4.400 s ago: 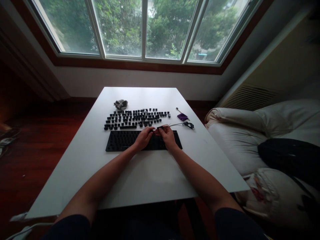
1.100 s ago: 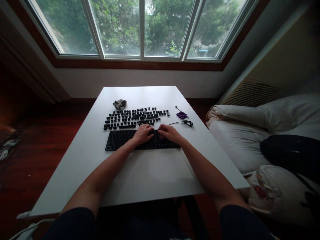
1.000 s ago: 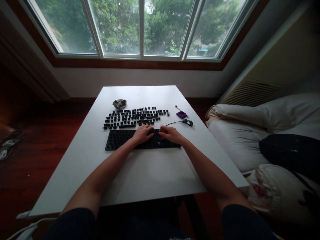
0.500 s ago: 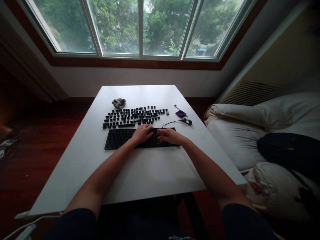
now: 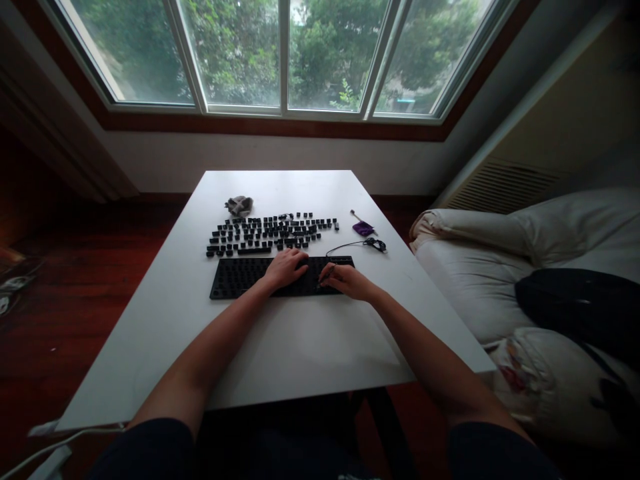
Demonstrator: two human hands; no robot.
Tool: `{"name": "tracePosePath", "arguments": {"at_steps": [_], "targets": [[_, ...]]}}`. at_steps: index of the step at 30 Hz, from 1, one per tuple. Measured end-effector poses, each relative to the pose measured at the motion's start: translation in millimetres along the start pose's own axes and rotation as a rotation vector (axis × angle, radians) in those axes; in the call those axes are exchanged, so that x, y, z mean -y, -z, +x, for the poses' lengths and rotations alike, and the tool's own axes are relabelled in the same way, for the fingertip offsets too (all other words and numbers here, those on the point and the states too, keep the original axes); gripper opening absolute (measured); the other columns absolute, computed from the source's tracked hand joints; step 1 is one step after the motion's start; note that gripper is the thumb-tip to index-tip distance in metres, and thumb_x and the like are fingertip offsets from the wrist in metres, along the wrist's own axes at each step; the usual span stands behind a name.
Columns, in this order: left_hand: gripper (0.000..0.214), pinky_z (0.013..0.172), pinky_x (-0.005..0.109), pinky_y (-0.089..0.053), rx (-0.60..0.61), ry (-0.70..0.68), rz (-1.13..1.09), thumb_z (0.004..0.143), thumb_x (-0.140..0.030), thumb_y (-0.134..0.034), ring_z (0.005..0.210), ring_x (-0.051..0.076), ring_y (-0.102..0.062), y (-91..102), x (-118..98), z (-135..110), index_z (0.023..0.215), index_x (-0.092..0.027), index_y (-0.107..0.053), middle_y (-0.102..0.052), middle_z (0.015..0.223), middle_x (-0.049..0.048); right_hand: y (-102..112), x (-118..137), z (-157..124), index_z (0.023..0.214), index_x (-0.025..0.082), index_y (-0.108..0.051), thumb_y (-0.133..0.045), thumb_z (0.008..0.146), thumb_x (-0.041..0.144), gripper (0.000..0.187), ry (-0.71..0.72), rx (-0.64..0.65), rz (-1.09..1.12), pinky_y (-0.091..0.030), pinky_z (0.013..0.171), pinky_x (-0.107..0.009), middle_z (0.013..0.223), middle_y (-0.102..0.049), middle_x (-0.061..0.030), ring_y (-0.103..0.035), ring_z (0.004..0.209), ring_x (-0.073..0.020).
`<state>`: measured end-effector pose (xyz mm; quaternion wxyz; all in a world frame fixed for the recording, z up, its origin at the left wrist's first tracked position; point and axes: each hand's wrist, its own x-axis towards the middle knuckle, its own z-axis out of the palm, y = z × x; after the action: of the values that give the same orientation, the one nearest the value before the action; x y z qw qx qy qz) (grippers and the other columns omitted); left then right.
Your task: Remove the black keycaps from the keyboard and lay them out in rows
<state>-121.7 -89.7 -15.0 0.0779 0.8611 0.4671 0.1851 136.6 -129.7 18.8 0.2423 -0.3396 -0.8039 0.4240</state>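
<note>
the left hand [image 5: 286,268] stays in the same place as a moment ago, while the right hand [image 5: 347,280] has shifted rightward and nearer the body over the black keyboard [image 5: 240,277]. the keyboard's left end sticks out past the left hand, its far right corner shows beyond the right one, and the white table [image 5: 295,353] runs on to its near edge. rows of loose keycaps [image 5: 270,230] lie just past the keyboard's far edge, with a coiled cable [image 5: 375,245] further right. the left hand rests unclenched on the keyboard's middle, thumb spread from the fingers; the right has its fingertips drawn together over the keyboard's right part; whether they grip something small, i cannot tell.
</note>
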Motion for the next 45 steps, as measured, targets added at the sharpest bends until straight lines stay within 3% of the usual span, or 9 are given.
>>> {"name": "tracePosePath", "arguments": {"at_steps": [6,11,14,20,23,28,33,37,45], "targets": [[0.033,0.100,0.043,-0.046,-0.010,-0.006,-0.015,0.095,-0.039,-0.057,0.112,0.027,-0.058,0.4,-0.2,-0.1,0.125,-0.027,-0.065,-0.066,0.120,0.0074,-10.9,-33.1,3.8,0.106,0.021,-0.054,-0.068,0.089,0.052,0.038,-0.094,-0.118,0.362,-0.060,0.079,-0.037,0.090,-0.076,-0.0056,-0.076,0.085,-0.0216],[0.032,0.099,0.044,-0.046,-0.020,0.001,-0.029,0.095,-0.038,-0.058,0.112,0.028,-0.059,0.0,0.0,-0.7,0.124,-0.027,-0.066,-0.066,0.120,0.0074,-14.8,-38.9,8.0,0.106,0.021,-0.053,-0.069,0.086,0.055,0.043,-0.127,-0.128,0.422,-0.060,0.075,-0.035,0.091,-0.075,-0.0057,-0.076,0.082,-0.0211],[0.033,0.100,0.044,-0.046,-0.019,0.006,-0.037,0.095,-0.039,-0.059,0.112,0.028,-0.059,0.7,-0.2,-1.2,0.125,-0.027,-0.066,-0.066,0.120,0.0077,-14.7,-29.9,4.7,0.106,0.021,-0.054,-0.065,0.090,0.051,0.036,-0.093,-0.144,0.327,-0.058,0.075,-0.035,0.089,-0.074,-0.0050,-0.074,0.082,-0.0212],[0.034,0.102,0.044,-0.045,-0.014,-0.003,-0.039,0.095,-0.039,-0.059,0.113,0.028,-0.058,1.0,0.6,-2.0,0.125,-0.027,-0.066,-0.066,0.119,0.0076,-10.9,6.1,-2.4,0.104,0.022,-0.066,-0.064,0.090,0.032,0.018,0.052,-0.060,-0.216,-0.053,0.081,-0.034,0.099,-0.073,-0.0066,-0.069,0.084,-0.0202],[0.034,0.102,0.043,-0.045,-0.027,-0.012,-0.038,0.095,-0.039,-0.058,0.113,0.028,-0.058,0.1,1.6,-2.3,0.126,-0.026,-0.065,-0.066,0.119,0.0075,-12.2,9.6,-0.5,0.102,0.022,-0.067,-0.064,0.090,0.030,0.015,0.075,-0.027,-0.261,-0.052,0.082,-0.032,0.097,-0.073,-0.0056,-0.069,0.086,-0.0203],[0.033,0.100,0.043,-0.046,-0.034,-0.029,-0.025,0.096,-0.039,-0.057,0.110,0.027,-0.059,-1.1,3.2,-2.5,0.124,-0.025,-0.066,-0.066,0.119,0.0078,-17.9,-9.1,1.0,0.098,0.021,-0.063,-0.066,0.089,0.046,0.027,-0.032,-0.150,-0.051,-0.054,0.074,-0.032,0.089,-0.075,-0.0046,-0.068,0.074,-0.0189],[0.033,0.101,0.044,-0.046,-0.022,-0.010,-0.034,0.095,-0.038,-0.058,0.112,0.028,-0.058,-0.8,2.0,-3.1,0.125,-0.026,-0.066,-0.066,0.120,0.0081,-21.8,-17.2,0.0,0.096,0.022,-0.060,-0.073,0.082,0.055,0.038,-0.091,-0.168,0.109,-0.056,0.072,-0.033,0.089,-0.075,-0.0049,-0.070,0.075,-0.0199],[0.034,0.101,0.044,-0.045,-0.014,-0.002,-0.053,0.095,-0.039,-0.058,0.113,0.028,-0.058,-0.8,2.0,-4.2,0.125,-0.026,-0.066,-0.066,0.122,0.0086,-17.3,-17.1,3.3,0.097,0.024,-0.053,-0.073,0.079,0.058,0.044,-0.088,-0.411,0.279,-0.059,0.077,-0.037,0.089,-0.073,-0.0043,-0.072,0.081,-0.0214],[0.028,0.104,0.043,-0.047,-0.152,-0.005,-0.279,0.094,-0.035,-0.060,0.115,0.026,-0.060,8.3,-0.8,-6.0,0.117,-0.026,-0.070,-0.067,0.122,0.0073,-18.2,-14.4,26.3,0.102,0.025,-0.051,-0.073,0.079,0.056,0.044,-0.137,-0.559,0.236,-0.058,0.087,-0.042,0.096,-0.072,-0.0064,-0.071,0.088,-0.0237]]}}
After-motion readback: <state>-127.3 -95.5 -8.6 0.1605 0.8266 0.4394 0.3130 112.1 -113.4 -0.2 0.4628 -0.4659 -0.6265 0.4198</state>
